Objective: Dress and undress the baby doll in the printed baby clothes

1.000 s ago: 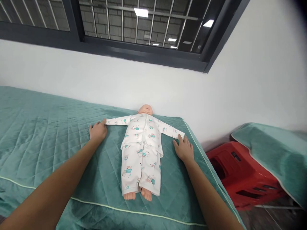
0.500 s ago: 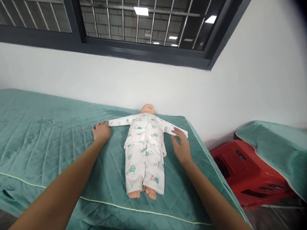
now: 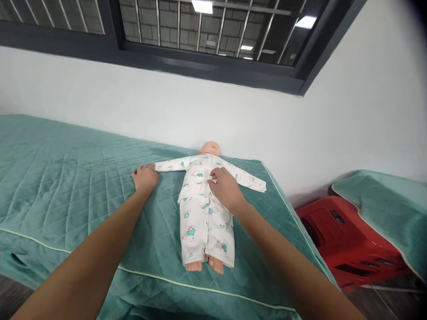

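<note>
A baby doll (image 3: 211,148) lies on its back on a green quilted bed cover (image 3: 66,178), arms spread, feet towards me. It wears a white printed top (image 3: 196,175) and matching trousers (image 3: 205,231). My left hand (image 3: 145,177) rests flat on the cover, its fingertips at the cuff of the doll's sleeve on that side. My right hand (image 3: 225,189) lies on the doll's chest, fingers bent at the front opening of the top. Whether it pinches the cloth I cannot make out.
The bed runs along a white wall under a dark barred window (image 3: 207,31). To the right of the bed lies a red plastic stool (image 3: 347,244) on its side. A second green-covered surface (image 3: 383,209) stands at the far right.
My right hand has left the doll's far sleeve cuff and moved left onto its chest. My left hand has stayed at the other cuff. The view has shifted slightly.
</note>
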`<action>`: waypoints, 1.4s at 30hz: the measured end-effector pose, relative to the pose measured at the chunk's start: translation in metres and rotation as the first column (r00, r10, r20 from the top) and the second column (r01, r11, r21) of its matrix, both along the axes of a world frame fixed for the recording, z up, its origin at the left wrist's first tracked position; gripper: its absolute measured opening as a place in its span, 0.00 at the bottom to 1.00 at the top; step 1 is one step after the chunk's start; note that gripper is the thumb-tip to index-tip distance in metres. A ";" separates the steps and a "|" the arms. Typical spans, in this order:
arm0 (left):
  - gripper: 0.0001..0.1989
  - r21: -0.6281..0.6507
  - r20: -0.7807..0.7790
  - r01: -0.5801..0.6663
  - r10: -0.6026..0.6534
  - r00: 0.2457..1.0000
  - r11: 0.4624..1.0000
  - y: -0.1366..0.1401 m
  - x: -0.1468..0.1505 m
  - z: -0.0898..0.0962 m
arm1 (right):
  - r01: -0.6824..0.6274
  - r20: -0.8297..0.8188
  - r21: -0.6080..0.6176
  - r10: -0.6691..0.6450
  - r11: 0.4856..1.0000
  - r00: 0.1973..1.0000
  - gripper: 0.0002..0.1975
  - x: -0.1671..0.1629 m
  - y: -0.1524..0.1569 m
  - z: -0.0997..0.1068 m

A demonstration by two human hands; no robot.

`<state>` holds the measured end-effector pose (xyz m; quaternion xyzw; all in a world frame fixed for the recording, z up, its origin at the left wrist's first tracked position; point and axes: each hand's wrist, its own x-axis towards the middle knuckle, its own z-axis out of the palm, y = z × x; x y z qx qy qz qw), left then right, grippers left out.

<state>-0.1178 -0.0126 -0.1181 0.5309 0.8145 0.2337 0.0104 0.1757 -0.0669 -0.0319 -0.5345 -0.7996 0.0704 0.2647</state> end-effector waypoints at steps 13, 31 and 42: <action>0.21 -0.003 0.016 0.018 -0.018 1.000 1.000 -0.003 0.001 0.003 | 0.041 0.049 0.086 -0.046 0.995 0.998 0.05 -0.005 0.002 -0.001; 0.20 0.005 -0.017 0.027 -0.026 1.000 1.000 -0.001 -0.001 -0.001 | -0.357 0.441 0.115 0.274 0.927 0.855 0.08 -0.042 -0.061 0.001; 0.20 0.002 -0.001 0.018 -0.018 1.000 1.000 0.002 -0.002 -0.002 | -0.380 0.437 0.120 0.295 0.917 0.850 0.14 -0.036 -0.047 0.002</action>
